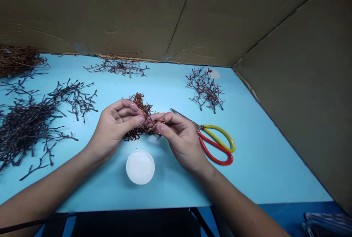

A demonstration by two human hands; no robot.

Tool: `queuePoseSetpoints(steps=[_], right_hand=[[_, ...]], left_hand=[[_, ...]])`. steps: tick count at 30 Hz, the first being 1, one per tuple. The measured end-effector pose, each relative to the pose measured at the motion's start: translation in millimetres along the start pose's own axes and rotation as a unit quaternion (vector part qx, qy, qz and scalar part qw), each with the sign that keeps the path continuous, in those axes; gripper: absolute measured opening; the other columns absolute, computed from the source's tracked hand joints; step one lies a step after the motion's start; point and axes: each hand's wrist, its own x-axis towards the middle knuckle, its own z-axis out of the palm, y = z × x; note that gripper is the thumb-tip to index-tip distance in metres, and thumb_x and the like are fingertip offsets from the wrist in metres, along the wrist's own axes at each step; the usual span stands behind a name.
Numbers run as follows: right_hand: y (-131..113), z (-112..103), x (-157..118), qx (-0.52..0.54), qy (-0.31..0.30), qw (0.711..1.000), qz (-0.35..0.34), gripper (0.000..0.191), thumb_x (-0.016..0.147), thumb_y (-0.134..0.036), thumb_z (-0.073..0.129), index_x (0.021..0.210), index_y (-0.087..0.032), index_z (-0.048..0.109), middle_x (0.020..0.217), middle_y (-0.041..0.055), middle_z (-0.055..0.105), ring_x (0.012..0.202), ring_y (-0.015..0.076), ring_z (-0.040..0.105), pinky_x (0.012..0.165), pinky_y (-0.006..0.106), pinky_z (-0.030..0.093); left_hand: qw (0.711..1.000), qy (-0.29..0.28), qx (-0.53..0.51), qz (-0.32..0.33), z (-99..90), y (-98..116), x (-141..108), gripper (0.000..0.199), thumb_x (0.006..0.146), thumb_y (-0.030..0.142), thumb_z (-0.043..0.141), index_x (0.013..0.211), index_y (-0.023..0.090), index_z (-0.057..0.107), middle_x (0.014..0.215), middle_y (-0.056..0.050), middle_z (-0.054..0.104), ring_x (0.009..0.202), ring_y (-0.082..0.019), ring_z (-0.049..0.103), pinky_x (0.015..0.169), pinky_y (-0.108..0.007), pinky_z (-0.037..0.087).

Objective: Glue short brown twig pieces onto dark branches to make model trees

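My left hand [117,125] is closed, its thumb and forefinger pinching a thin, dark reddish twig [150,119]. Facing it from the other side, my right hand [180,134] pinches the same small twig, or a piece touching it; the fingertips hide most of it. Under and behind the fingers lies a heap of short reddish-brown twig pieces [138,99], partly covered by both hands. A small round white dish [140,167] with something whitish and shiny in it sits just in front. Scissors [217,145] with one yellow and one red handle rest beside my right hand, blades partly hidden.
Dark branched twigs [24,127] spread over the left of the light blue table [264,163]. Brown stems [16,60] are piled at the back left, thin stems [119,66] behind. Joined twigs [206,89] lie back right, by a white disc [214,74]. Cardboard walls [123,13] enclose the back and right.
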Motion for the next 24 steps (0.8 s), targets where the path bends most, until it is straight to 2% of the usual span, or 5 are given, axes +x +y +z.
queuePoseSetpoints(steps=[3, 7, 18, 24], right_hand=[[-4, 2, -1, -0.053, 0.0, 0.998, -0.036, 0.024, 0.091, -0.037, 0.087, 0.081, -0.024, 0.07, 0.107, 0.0061, 0.082, 0.095, 0.0196, 0.074, 0.084, 0.035, 0.063], [-5, 5, -2, -0.077, 0.001, 0.995, -0.06, 0.024, 0.092, -0.039, 0.085, 0.081, -0.024, 0.07, 0.104, 0.0064, 0.081, 0.096, 0.0205, 0.074, 0.09, 0.038, 0.062], [1, 0, 3, -0.067, 0.025, 0.997, 0.022, 0.03, 0.084, -0.051, 0.091, 0.083, -0.024, 0.077, 0.091, 0.0035, 0.078, 0.085, 0.0185, 0.07, 0.08, 0.034, 0.061], [5, -4, 5, -0.012, 0.03, 0.998, 0.046, 0.032, 0.082, -0.048, 0.094, 0.078, -0.023, 0.075, 0.086, 0.0023, 0.079, 0.08, 0.0161, 0.07, 0.081, 0.031, 0.06]], left_hand=[[0.996, 0.014, 0.063, 0.054, 1.6, 0, -1, 0.029, 0.078, 0.017, 0.094, 0.09, 0.019, 0.068, 0.088, -0.001, 0.078, 0.084, -0.014, 0.077, 0.083, -0.024, 0.064], [0.989, 0.033, 0.111, 0.087, 5.6, 2, -5, 0.027, 0.078, 0.016, 0.092, 0.09, 0.019, 0.068, 0.088, -0.002, 0.079, 0.082, -0.015, 0.077, 0.08, -0.025, 0.064], [0.977, 0.037, 0.165, 0.13, 6.0, 2, -7, 0.024, 0.079, 0.015, 0.09, 0.089, 0.02, 0.069, 0.089, -0.002, 0.078, 0.083, -0.016, 0.077, 0.077, -0.025, 0.064], [0.972, 0.033, 0.176, 0.152, 7.6, -3, -10, 0.024, 0.078, 0.012, 0.09, 0.088, 0.02, 0.07, 0.09, -0.003, 0.079, 0.086, -0.017, 0.078, 0.08, -0.026, 0.064]])
